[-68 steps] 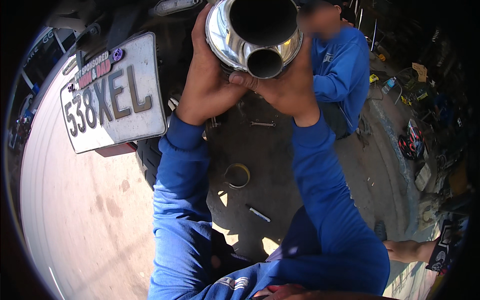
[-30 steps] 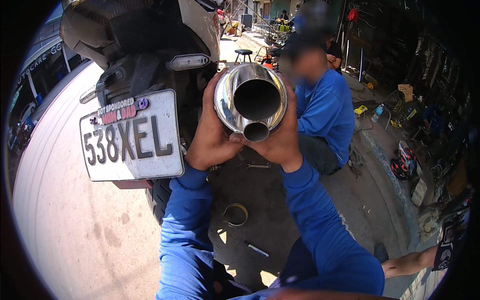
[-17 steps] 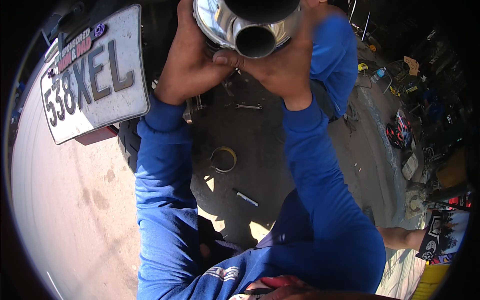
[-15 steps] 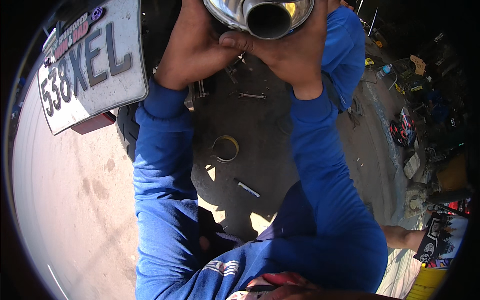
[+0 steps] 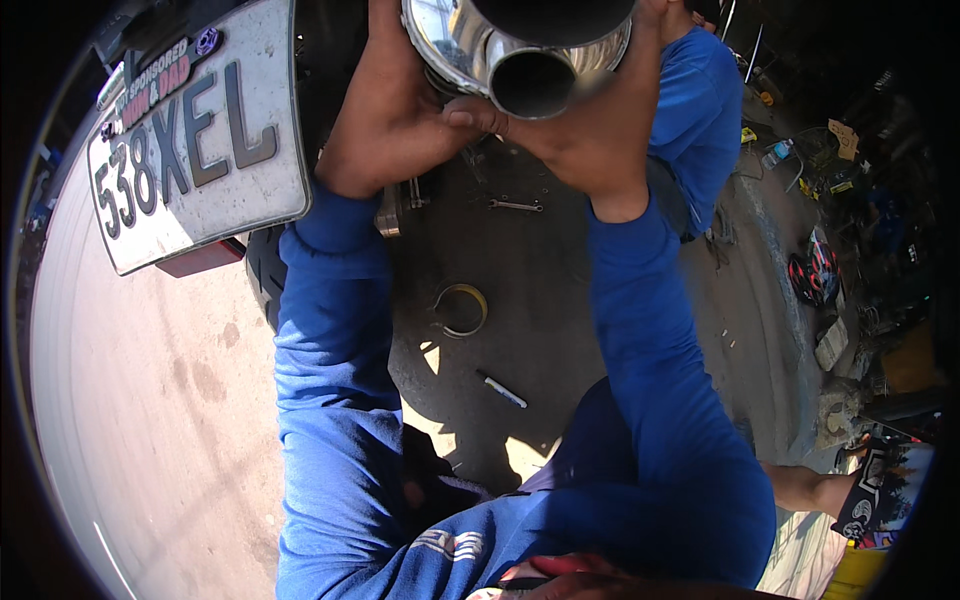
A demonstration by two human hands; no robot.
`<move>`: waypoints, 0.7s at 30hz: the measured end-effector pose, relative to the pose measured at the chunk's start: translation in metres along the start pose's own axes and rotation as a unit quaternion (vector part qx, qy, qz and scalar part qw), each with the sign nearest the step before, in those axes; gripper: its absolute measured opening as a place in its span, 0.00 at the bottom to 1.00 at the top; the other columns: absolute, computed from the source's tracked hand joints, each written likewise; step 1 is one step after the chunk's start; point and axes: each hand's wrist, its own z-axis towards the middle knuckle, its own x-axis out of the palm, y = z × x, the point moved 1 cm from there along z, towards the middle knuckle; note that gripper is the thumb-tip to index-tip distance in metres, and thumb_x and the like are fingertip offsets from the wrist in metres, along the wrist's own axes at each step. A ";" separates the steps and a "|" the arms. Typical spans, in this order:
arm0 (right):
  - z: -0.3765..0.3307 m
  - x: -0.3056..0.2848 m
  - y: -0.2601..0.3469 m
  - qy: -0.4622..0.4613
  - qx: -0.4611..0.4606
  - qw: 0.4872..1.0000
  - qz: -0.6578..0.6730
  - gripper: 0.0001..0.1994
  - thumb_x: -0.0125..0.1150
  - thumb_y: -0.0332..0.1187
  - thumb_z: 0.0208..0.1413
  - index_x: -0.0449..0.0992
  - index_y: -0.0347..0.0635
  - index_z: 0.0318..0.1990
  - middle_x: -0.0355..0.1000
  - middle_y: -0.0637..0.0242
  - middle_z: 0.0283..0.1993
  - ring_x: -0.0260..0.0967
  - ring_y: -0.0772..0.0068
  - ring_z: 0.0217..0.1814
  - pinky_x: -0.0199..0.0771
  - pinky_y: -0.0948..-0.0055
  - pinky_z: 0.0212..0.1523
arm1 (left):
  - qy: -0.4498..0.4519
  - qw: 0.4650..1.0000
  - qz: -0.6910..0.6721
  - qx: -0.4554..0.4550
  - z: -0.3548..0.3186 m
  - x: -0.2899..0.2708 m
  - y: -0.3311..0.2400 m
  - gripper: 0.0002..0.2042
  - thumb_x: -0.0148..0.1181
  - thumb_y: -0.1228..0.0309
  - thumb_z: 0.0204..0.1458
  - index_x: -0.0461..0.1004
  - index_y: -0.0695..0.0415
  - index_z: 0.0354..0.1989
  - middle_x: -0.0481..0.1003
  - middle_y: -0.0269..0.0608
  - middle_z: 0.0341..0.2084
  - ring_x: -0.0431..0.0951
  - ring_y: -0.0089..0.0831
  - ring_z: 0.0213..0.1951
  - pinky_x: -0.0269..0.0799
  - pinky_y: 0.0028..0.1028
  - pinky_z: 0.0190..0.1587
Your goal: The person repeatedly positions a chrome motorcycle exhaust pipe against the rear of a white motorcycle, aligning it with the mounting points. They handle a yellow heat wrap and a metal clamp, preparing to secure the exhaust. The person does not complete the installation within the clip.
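Observation:
At the top of the view, a shiny chrome exhaust muffler [image 5: 462, 55] shows its end toward me, with a smaller round pipe mouth below a larger dark opening. My left hand [image 5: 395, 130] is closed around its left side. From the right and below, my right hand [image 5: 595, 140] grips the same muffler. The two thumbs meet just under the lower pipe mouth. Most of the fingers are hidden behind the metal or cut off by the upper edge.
A licence plate [image 5: 205, 150] hangs at the left above a dark tyre [image 5: 263, 262]. On the floor lie a wrench [image 5: 516, 206], a yellowish ring clamp [image 5: 482, 318] and a marker pen [image 5: 502, 390]. Another person in a blue shirt [image 5: 695, 95] is close beyond my right arm.
More of the muffler's larger upper opening now shows as its end sits lower in view. Both hands have kept their grip. The floor and plate have shifted slightly right and down.

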 end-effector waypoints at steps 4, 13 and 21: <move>0.001 0.004 -0.001 -0.011 0.023 0.995 0.099 0.59 0.89 0.38 0.33 0.52 0.33 0.71 0.63 0.53 0.68 0.63 0.58 0.71 0.59 0.59 0.73 | -0.019 0.998 -0.046 -0.034 -0.002 0.000 -0.003 0.62 0.77 0.58 0.47 0.29 0.64 0.76 0.51 0.54 0.74 0.51 0.44 0.76 0.45 0.41 0.76; -0.007 0.002 0.001 0.003 0.039 0.998 0.057 0.58 0.88 0.35 0.34 0.51 0.33 0.72 0.63 0.53 0.68 0.64 0.58 0.71 0.61 0.60 0.72 | -0.004 1.000 -0.003 -0.010 -0.008 -0.005 0.006 0.61 0.76 0.62 0.47 0.29 0.65 0.76 0.51 0.55 0.74 0.52 0.44 0.75 0.45 0.41 0.76; -0.001 0.009 0.002 -0.008 0.035 0.992 0.122 0.57 0.88 0.33 0.35 0.52 0.33 0.71 0.64 0.53 0.68 0.65 0.59 0.70 0.61 0.60 0.72 | 0.015 1.000 0.000 0.007 -0.004 -0.009 0.005 0.59 0.75 0.64 0.46 0.32 0.65 0.77 0.50 0.53 0.74 0.50 0.42 0.76 0.44 0.40 0.76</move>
